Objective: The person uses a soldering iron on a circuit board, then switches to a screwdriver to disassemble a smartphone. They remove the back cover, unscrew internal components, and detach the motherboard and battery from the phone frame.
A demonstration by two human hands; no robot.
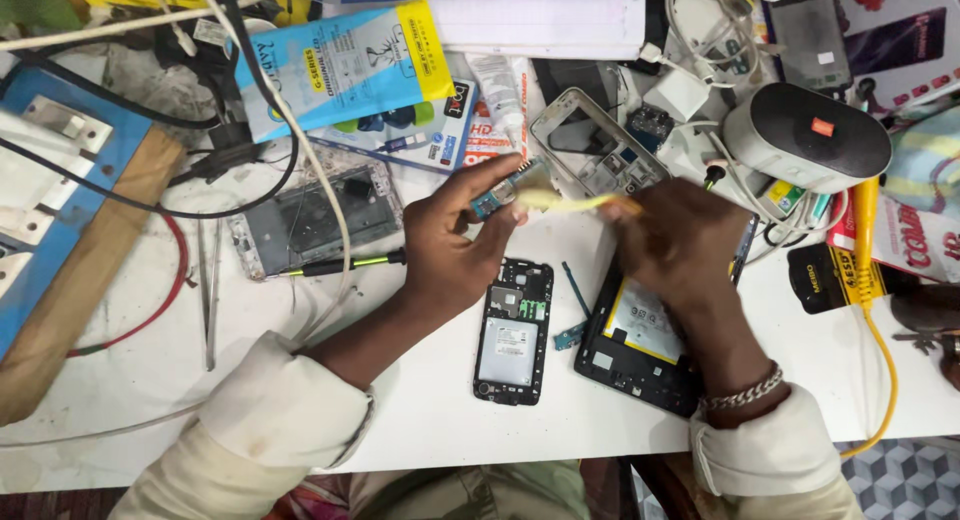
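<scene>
My left hand [455, 235] pinches a small blue circuit board [502, 189] between thumb and fingers, above the white table. My right hand [680, 235] grips a pale yellow brush-like tool [565, 202] whose tip touches the board. Below the hands lie an opened black phone body [513, 332] with a silver battery and a second opened phone [635, 340] with a yellow-edged battery. A small blue flex part [573, 332] rests between them.
A silver phone frame [310, 220], tweezers [208, 280] and a green-black screwdriver [345, 265] lie left. Another frame [590, 140], white chargers and cables, a grey oval speaker [805, 135] and a yellow cable [868, 280] crowd the back and right. A blue switch board [55, 180] sits far left.
</scene>
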